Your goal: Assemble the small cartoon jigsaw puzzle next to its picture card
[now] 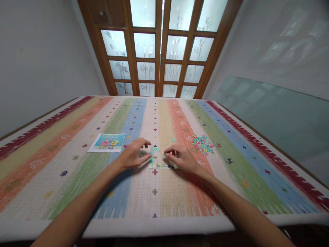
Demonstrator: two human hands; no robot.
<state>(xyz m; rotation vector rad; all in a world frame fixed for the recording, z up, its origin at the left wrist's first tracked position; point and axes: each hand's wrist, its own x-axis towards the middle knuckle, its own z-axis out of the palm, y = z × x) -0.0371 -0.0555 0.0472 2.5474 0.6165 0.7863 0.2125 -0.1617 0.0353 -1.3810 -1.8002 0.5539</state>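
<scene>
Many pieces (204,144) lie loose near our part-joined puzzle (161,165), our left hand (135,152) spread, our right hand (183,157) seemingly pinching one.

"Where's a way through?"
"Between the left hand (137,153) and right hand (182,158), over the flat puzzle frame (158,166)."
"Obstacles?"
"The piece pile (203,144), rightward; the far tabletop (163,115) lies open."

No legible text, label, brand or number anywhere; no readable signs either
</scene>
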